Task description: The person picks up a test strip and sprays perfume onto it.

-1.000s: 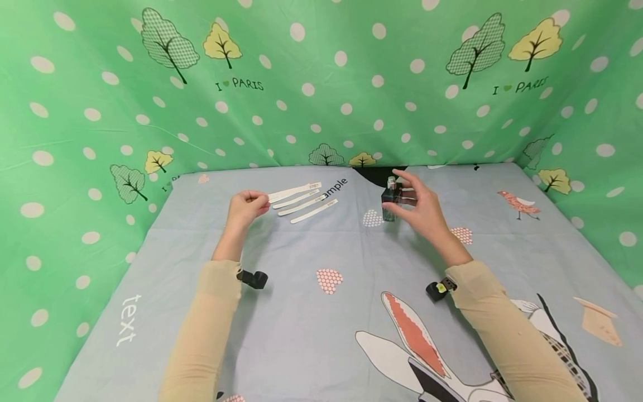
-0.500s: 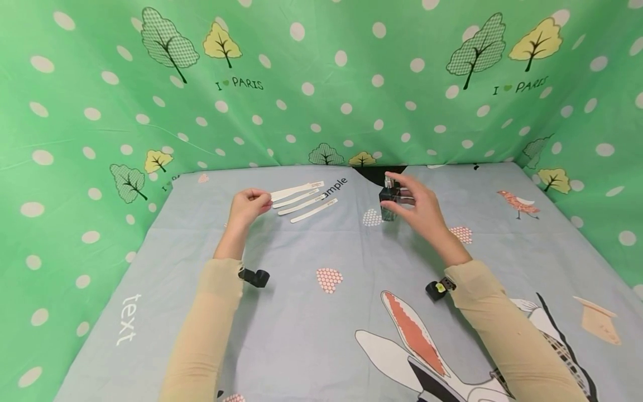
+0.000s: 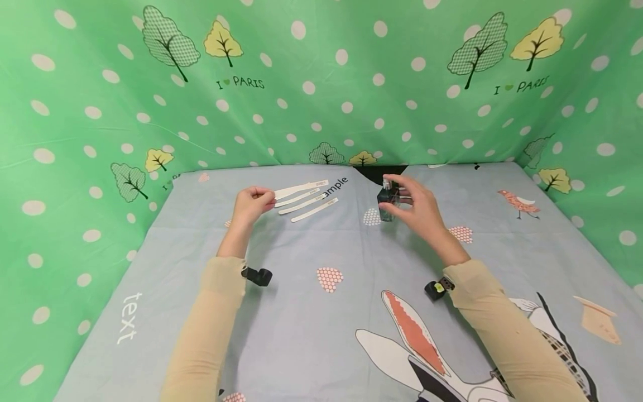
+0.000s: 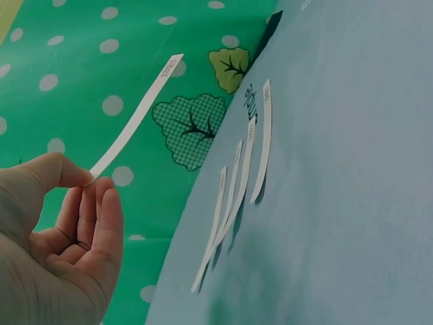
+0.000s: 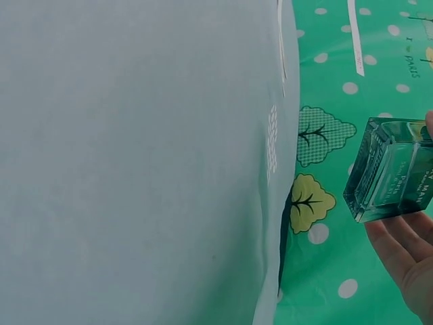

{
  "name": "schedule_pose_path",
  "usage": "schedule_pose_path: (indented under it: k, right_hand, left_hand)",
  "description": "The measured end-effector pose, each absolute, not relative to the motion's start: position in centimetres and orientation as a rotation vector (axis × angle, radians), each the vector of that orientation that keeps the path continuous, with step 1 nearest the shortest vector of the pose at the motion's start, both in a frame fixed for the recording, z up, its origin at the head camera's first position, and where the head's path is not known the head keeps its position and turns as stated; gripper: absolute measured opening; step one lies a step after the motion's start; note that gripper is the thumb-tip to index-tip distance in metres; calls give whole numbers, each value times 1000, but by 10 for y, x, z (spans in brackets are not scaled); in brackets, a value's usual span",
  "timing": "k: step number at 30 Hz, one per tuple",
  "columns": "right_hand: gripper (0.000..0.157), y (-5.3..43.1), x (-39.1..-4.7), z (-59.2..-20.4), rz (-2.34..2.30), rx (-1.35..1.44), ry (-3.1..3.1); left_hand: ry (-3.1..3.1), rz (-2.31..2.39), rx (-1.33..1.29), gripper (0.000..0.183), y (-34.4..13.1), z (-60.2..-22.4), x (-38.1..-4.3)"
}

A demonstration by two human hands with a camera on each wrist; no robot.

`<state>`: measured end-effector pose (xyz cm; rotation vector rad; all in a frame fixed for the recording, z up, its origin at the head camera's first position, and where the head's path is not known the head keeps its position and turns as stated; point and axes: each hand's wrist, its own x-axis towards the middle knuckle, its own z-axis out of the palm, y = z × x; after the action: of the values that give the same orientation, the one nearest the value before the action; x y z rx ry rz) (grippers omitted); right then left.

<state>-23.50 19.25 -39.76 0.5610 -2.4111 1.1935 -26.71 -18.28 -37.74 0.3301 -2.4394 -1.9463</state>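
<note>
My left hand pinches one end of a white paper perfume test strip between thumb and finger. Its printed far end points up and away in the left wrist view. The right hand grips a dark green glass perfume bottle above the table, upright in the head view. A fingertip lies at the top of its spray nozzle. Several more test strips lie fanned on the cloth, just right of my left hand. A gap separates the held strip from the bottle.
A grey-blue printed cloth covers the table. Behind it and at both sides hangs a green dotted curtain. Black wrist cameras sit at both cuffs.
The left hand with the test strip has shifted slightly to the right. The bottle has moved a little left, and my right index finger has come down onto the nozzle.
</note>
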Motion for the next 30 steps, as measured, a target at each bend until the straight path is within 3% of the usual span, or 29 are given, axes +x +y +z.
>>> schedule_pose_path:
  k: [30]
  right_hand:
    - [61, 187, -235, -406, 1111, 628, -2361]
  left_hand:
    - [-2405, -1987, 260, 12, -168, -377, -264]
